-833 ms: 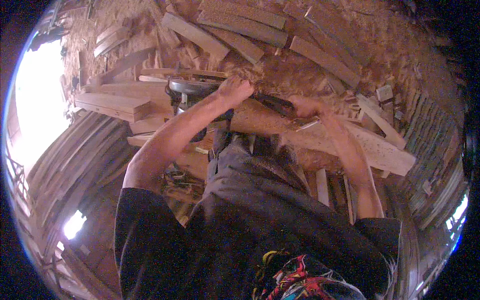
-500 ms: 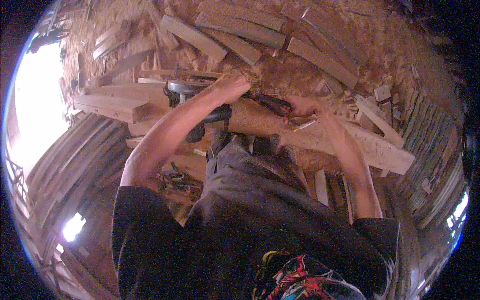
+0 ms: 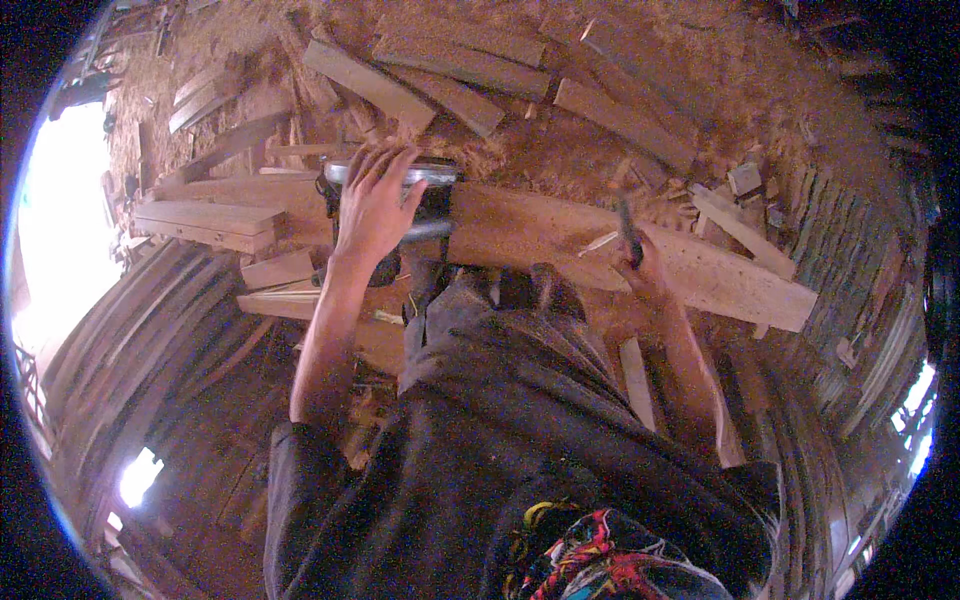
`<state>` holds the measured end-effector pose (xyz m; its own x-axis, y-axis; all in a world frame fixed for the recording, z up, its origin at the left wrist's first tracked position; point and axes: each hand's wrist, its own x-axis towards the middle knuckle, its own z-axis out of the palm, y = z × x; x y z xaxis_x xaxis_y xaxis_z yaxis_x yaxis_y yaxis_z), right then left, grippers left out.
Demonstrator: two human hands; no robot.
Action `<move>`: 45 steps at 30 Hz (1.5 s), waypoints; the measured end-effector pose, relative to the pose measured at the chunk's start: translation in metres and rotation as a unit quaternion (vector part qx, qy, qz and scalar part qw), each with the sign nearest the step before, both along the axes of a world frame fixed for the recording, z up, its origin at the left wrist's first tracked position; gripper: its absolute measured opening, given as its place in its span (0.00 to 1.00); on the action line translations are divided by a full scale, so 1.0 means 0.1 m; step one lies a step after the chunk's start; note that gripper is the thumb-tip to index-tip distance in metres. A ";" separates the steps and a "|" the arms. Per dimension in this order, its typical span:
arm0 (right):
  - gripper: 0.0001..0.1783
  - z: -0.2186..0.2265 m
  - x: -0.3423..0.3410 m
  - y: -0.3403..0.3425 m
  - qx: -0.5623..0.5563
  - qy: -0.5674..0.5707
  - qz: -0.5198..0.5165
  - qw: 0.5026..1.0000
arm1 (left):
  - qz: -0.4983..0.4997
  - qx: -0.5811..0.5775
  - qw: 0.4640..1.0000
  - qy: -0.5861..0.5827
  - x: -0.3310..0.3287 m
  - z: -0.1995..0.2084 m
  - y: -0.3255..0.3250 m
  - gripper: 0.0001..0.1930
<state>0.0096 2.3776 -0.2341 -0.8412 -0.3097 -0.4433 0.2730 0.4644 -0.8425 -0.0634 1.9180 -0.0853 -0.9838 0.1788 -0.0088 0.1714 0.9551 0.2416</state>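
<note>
My left hand (image 3: 375,205) rests over a black power tool with a silver rim (image 3: 436,172), its fingers stretched out across the top and thumb apart. The machine stands at the left part of a long, thick wooden plank (image 3: 540,225); its exact kind is not clear. My right hand (image 3: 645,268) is closed around a narrow dark hand tool (image 3: 627,222) that points up and away from me, above the plank's right half. A light sliver of wood (image 3: 599,243) lies on the plank just left of that hand.
Short beams (image 3: 210,222) lie at the left. Sawdust and loose boards (image 3: 370,85) cover the ground beyond the plank. Wood offcuts (image 3: 745,180) pile up at the right. Stacked strips of timber (image 3: 140,330) curve along the left side, with more stacks at the right.
My left hand has left the spot beside the narrow tool and moved left onto the machine. My right hand has come slightly nearer to me, with the narrow tool now turned upward.
</note>
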 end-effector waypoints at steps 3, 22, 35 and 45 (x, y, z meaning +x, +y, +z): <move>0.19 -0.14 0.65 0.26 0.182 0.040 -0.172 0.967 | 0.110 0.061 0.987 0.098 0.40 0.10 -0.04 0.20; 0.31 -0.48 0.65 0.24 0.349 0.372 -0.208 0.834 | 0.419 0.121 0.831 0.344 1.97 0.16 -0.23 0.15; 0.30 1.25 -0.39 -3.38 0.184 0.235 0.336 0.893 | 0.594 0.185 0.783 0.026 2.94 0.04 -0.71 0.19; 0.30 0.79 -0.57 -3.28 -0.021 0.073 0.246 0.966 | 0.581 0.297 0.754 0.070 3.12 -0.24 -1.58 0.26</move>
